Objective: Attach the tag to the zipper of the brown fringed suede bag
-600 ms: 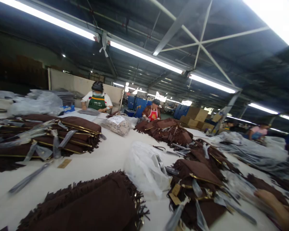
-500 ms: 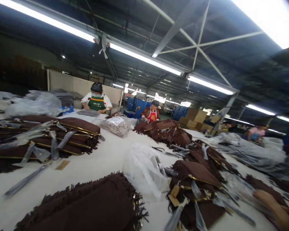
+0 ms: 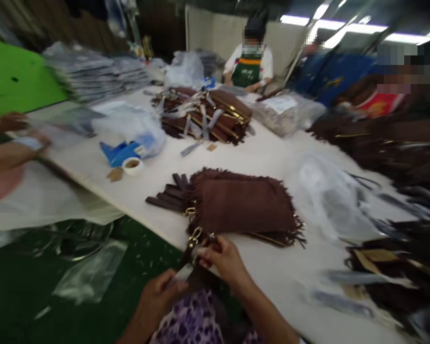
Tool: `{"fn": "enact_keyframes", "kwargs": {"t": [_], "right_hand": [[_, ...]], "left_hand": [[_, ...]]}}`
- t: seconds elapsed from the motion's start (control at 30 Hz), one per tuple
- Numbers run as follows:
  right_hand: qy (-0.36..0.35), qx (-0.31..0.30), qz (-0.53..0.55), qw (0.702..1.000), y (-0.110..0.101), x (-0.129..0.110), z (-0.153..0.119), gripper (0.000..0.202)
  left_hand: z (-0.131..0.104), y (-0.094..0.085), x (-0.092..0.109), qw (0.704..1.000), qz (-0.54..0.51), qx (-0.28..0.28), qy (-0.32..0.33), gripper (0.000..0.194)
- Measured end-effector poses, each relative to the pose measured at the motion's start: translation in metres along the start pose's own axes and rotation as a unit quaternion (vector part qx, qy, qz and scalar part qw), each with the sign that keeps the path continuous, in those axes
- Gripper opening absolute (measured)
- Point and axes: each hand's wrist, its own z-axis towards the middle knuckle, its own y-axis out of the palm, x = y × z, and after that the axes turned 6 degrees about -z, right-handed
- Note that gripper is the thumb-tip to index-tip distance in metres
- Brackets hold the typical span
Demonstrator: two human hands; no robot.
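At the table's front edge, my left hand [image 3: 161, 291] is closed round a dark brown bag strap [image 3: 187, 260] with a pale, plastic-looking strip on it. My right hand [image 3: 225, 260] pinches the same strap higher up, close to its gold clasp [image 3: 194, 237]; blur hides the exact grip. Just beyond both hands lies a stack of brown fringed bags [image 3: 240, 203], flat on the white table [image 3: 272, 272]. Several dark straps [image 3: 170, 196] stick out from the stack's left side.
A tape roll [image 3: 132, 166] and blue packaging [image 3: 120, 153] lie to the left. Brown bags with wrapped straps [image 3: 215, 112] are piled farther back. Clear plastic [image 3: 329, 191] and more bags [image 3: 397, 267] are at right. Another person's hands [image 3: 32, 138] handle plastic at left; a co-worker [image 3: 251, 62] sits opposite.
The view has swung down and to the left. Both my hands now show at the strap near the front edge; earlier only a blurred hand was visible at far right.
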Motion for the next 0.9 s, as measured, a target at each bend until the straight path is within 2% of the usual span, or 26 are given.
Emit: {"fn": "enact_keyframes", "kwargs": {"t": [0.1,0.23,0.47,0.63,0.73,0.9], "right_hand": [[0.011,0.012,0.029,0.999,0.006,0.003,0.001,0.025],[0.008,0.027,0.038,0.999,0.009,-0.004,-0.007,0.023],[0.024,0.036,0.034,0.999,0.012,0.001,-0.005,0.023],[0.032,0.038,0.012,0.999,0.01,0.003,-0.005,0.021],[0.033,0.028,0.012,0.999,0.007,0.005,-0.004,0.022],[0.016,-0.001,0.026,1.0,0.001,0.006,-0.001,0.031]], "left_hand": [[-0.018,-0.016,-0.016,0.999,-0.051,-0.001,-0.011,0.028],[-0.01,-0.013,-0.012,0.998,-0.065,-0.005,-0.002,0.026],[-0.007,-0.013,-0.005,1.0,0.003,-0.003,0.029,0.024],[-0.006,-0.004,-0.001,0.999,0.01,0.003,0.052,0.023],[-0.004,0.005,-0.004,0.999,-0.049,0.003,0.014,0.023],[0.004,0.018,-0.006,0.973,-0.22,-0.056,-0.042,0.031]]}}
